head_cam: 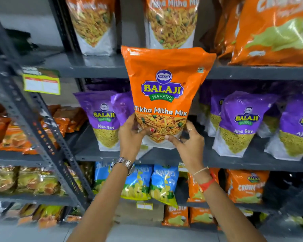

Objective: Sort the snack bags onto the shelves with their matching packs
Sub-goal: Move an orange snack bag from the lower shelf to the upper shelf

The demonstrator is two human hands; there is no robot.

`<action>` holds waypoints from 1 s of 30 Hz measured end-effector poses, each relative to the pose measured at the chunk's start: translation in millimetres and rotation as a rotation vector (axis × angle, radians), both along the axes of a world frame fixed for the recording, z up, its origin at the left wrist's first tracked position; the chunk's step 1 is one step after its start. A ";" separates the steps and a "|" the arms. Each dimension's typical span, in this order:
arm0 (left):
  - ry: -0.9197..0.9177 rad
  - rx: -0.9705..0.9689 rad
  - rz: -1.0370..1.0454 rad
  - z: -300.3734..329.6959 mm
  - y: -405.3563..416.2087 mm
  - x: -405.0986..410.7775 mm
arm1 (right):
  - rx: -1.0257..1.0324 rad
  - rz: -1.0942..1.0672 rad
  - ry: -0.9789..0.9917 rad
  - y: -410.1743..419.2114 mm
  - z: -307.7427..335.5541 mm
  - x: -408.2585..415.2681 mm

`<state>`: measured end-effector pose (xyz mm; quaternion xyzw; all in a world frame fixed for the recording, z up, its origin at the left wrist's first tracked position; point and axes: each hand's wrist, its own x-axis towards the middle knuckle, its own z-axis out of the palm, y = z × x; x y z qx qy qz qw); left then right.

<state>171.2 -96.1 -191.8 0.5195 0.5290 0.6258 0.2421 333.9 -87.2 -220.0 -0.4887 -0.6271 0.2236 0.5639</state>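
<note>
An orange Tikha Mitha Mix bag (163, 88) is held upright in front of the grey shelving, its top level with the upper shelf edge (87, 71). My left hand (131, 135) grips its lower left corner and my right hand (187, 138) grips its lower right. Two matching Tikha Mitha Mix packs (171, 21) stand on the upper shelf directly behind and above it. Purple Aloo Sev bags (105, 119) fill the middle shelf behind the held bag.
Orange crunchy snack bags (273, 32) lie at the upper right. Blue bags (163, 186) and orange bags (247, 186) stand on the lower shelf. A slanted grey upright (33, 119) separates a left rack holding orange and yellow packs (24, 180).
</note>
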 end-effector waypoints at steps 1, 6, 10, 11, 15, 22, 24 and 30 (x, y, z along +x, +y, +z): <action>0.047 0.027 0.007 15.6 -2.0 -8.3 | 0.044 0.012 -0.001 0.3 15.0 -5.0; 0.113 0.093 0.032 92.4 -2.2 -49.6 | 0.158 0.079 0.008 10.0 89.0 -34.2; 0.138 0.118 0.025 144.8 -0.2 -84.3 | 0.240 0.142 -0.006 23.7 140.0 -58.5; 0.139 0.128 0.025 156.0 -0.9 -91.1 | 0.254 0.160 -0.019 27.0 151.3 -64.0; 0.112 0.143 0.057 193.5 1.9 -113.9 | 0.293 0.202 -0.034 38.6 192.6 -89.0; 0.060 0.121 0.189 234.9 34.2 -161.2 | 0.302 0.280 0.004 74.3 238.3 -143.3; 0.062 0.098 0.217 239.1 45.3 -173.1 | 0.291 0.271 -0.024 89.0 240.6 -158.5; 0.059 0.056 0.272 229.1 66.2 -193.3 | 0.212 0.271 -0.039 118.4 229.5 -190.2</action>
